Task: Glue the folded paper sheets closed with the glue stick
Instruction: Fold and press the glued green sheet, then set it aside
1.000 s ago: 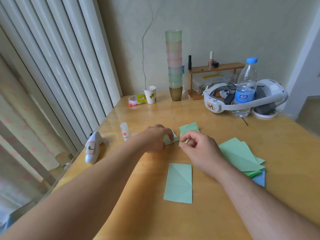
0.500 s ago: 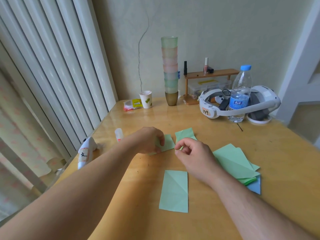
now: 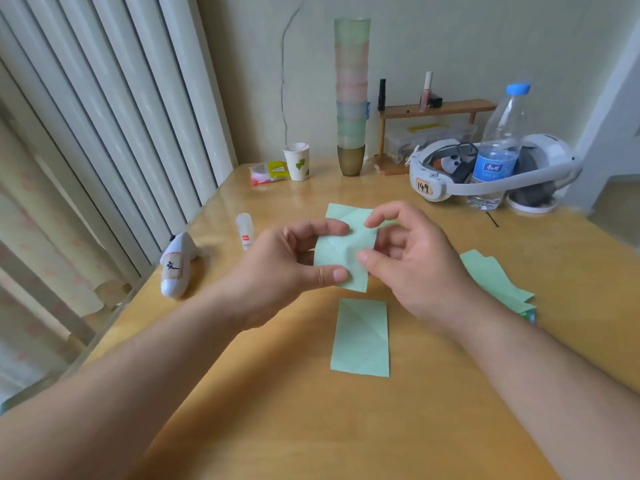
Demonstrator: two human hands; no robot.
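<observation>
I see both hands lifted above the table (image 3: 450, 393), with one folded green sheet (image 3: 346, 251) between them. The left hand (image 3: 287, 268) pinches its left edge with thumb and fingers; the right hand (image 3: 415, 265) pinches its right edge. The glue stick (image 3: 245, 231) lies left of the left hand, untouched.

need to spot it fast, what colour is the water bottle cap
Blue, on the water bottle's cap, seen in the head view.

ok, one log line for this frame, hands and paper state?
left hand: pinches folded sheet | right hand: pinches same sheet | sheet: off table | glue stick: on table, untouched
</observation>
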